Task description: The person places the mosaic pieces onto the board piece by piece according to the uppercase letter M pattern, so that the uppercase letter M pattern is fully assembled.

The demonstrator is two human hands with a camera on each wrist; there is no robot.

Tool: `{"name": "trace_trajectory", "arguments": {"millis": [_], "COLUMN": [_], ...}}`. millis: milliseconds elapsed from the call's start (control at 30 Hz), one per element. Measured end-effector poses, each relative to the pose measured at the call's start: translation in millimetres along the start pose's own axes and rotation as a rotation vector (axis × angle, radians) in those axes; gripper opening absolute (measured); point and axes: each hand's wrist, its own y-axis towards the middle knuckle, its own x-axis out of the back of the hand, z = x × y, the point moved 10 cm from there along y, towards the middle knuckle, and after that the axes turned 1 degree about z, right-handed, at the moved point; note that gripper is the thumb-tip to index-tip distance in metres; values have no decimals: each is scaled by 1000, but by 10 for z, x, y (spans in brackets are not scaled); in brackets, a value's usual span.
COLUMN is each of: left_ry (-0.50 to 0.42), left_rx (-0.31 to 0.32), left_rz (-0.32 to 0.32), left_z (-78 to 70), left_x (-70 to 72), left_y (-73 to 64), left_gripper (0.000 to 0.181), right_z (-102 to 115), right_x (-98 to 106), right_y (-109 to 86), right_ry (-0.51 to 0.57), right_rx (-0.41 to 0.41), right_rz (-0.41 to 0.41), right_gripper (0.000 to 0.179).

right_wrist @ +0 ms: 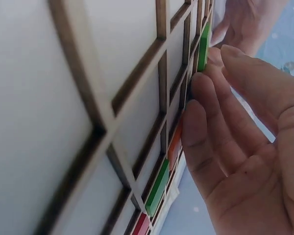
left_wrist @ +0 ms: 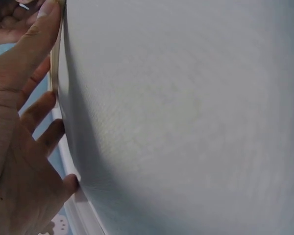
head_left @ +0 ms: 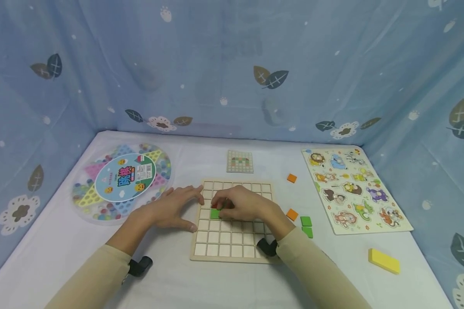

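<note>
A wooden grid board (head_left: 202,257) with square cells lies before me. My left hand (head_left: 174,210) is at its left side, thumb and fingers spread along the edge; the left wrist view shows the same hand (left_wrist: 27,122) beside the rim. Over the upper-left cells, my right hand (head_left: 243,204) has its fingertips on the board. A green tile (head_left: 215,213) sits by those fingertips, and a bit of red tile shows behind it. In the right wrist view, a green tile (right_wrist: 204,47) is near the thumb, with an orange tile (right_wrist: 175,142) and another green tile (right_wrist: 158,188) in other cells.
A small pattern card (head_left: 239,162) lies behind the board. Loose orange tiles (head_left: 292,214) and green tiles (head_left: 306,221) are to its right. Further right are an animal puzzle board (head_left: 348,221) and a yellow block (head_left: 384,261). A round game box (head_left: 121,180) is at the left.
</note>
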Motion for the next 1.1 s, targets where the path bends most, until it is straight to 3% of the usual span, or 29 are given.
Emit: {"name": "trace_trajectory", "arguments": {"millis": [733,1100], "left_ry": [1,-2], "left_rx": [7,11], "left_rz": [-7,-2], "left_z": [21,24], "left_x": [-21,-20], "left_y": [5,13], "left_gripper": [65,66], "right_z": [34,34], "right_x": [10,84], "right_y": [-83,-149], "right_ry": [29,94], "right_rx": [42,75], "right_rz": [47,28], "right_gripper": [24,26]}}
